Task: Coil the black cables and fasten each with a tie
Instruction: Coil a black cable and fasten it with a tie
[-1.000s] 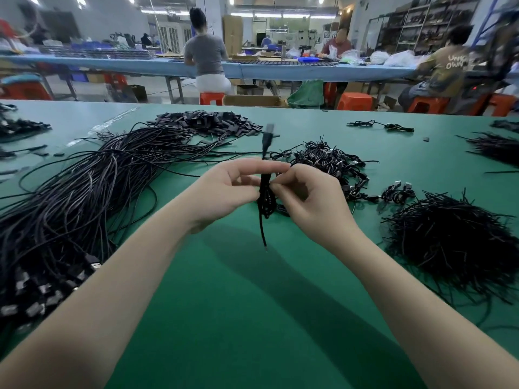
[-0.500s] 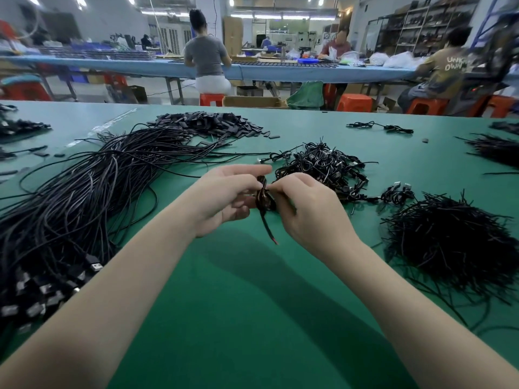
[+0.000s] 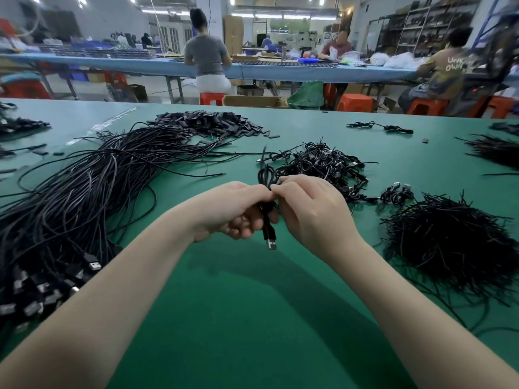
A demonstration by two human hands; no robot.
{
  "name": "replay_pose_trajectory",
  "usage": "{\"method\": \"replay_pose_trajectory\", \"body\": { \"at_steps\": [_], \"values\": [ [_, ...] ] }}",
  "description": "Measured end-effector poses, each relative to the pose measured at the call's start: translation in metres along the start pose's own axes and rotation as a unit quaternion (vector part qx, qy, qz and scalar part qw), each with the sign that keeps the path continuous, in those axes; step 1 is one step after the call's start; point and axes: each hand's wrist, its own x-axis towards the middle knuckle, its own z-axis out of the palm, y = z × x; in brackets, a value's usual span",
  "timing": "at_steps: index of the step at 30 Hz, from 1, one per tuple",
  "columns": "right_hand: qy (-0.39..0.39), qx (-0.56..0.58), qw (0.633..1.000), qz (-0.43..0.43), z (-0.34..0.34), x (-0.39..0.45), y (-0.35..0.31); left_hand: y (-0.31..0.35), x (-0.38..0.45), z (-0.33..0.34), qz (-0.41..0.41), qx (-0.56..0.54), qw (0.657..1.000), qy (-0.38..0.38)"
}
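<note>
A coiled black cable [image 3: 266, 178] is held upright above the green table [image 3: 252, 318], its loops sticking up and its USB plug [image 3: 271, 242] hanging below. My left hand [image 3: 233, 211] grips the coil's middle from the left. My right hand [image 3: 311, 211] pinches at the coil's waist with thumb and fingertips, right beside the left fingertips. The tie itself is hidden between the fingers. A big bundle of loose black cables [image 3: 70, 209] lies to the left. Finished coils [image 3: 323, 167] are heaped just behind my hands.
A mound of black twist ties [image 3: 449, 242] sits at the right. Small black flat pieces [image 3: 207, 123] are piled at the back. One stray coil [image 3: 384, 127] lies far right at the back. People work at a blue bench [image 3: 280, 71] beyond the table.
The coil has been turned over: its plug, pointing up a second ago, now hangs below my hands and the loops stick up. Both hands stayed close together at the coil's middle.
</note>
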Motion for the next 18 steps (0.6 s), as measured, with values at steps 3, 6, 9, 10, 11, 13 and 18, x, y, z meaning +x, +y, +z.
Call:
{"method": "replay_pose_trajectory", "body": {
  "at_steps": [3, 6, 9, 10, 11, 13, 18],
  "values": [
    [0.017, -0.010, 1.000, 0.003, 0.000, 0.000, 0.000, -0.001, -0.001, -0.004, -0.040, -0.096, 0.994, -0.029],
    [0.024, -0.017, 1.000, -0.005, 0.001, -0.001, -0.001, 0.001, -0.002, -0.012, -0.032, -0.207, 0.973, -0.101],
    [0.024, -0.023, 0.999, -0.018, 0.004, -0.007, 0.000, 0.003, -0.002, -0.022, 0.020, -0.279, 0.954, -0.108],
    [0.023, -0.026, 0.999, -0.025, 0.005, -0.010, -0.001, 0.003, -0.001, -0.024, 0.036, -0.270, 0.957, -0.099],
    [0.023, -0.028, 0.999, -0.032, 0.007, -0.012, -0.002, 0.001, 0.000, -0.025, 0.051, -0.257, 0.961, -0.088],
    [0.022, -0.021, 0.999, -0.044, 0.010, -0.014, -0.005, -0.003, 0.004, -0.024, 0.066, -0.240, 0.967, -0.053],
    [0.022, 0.085, 0.994, 0.063, 0.014, -0.008, -0.013, -0.013, 0.015, -0.015, 0.077, -0.050, 0.994, 0.058]
  ]
}}
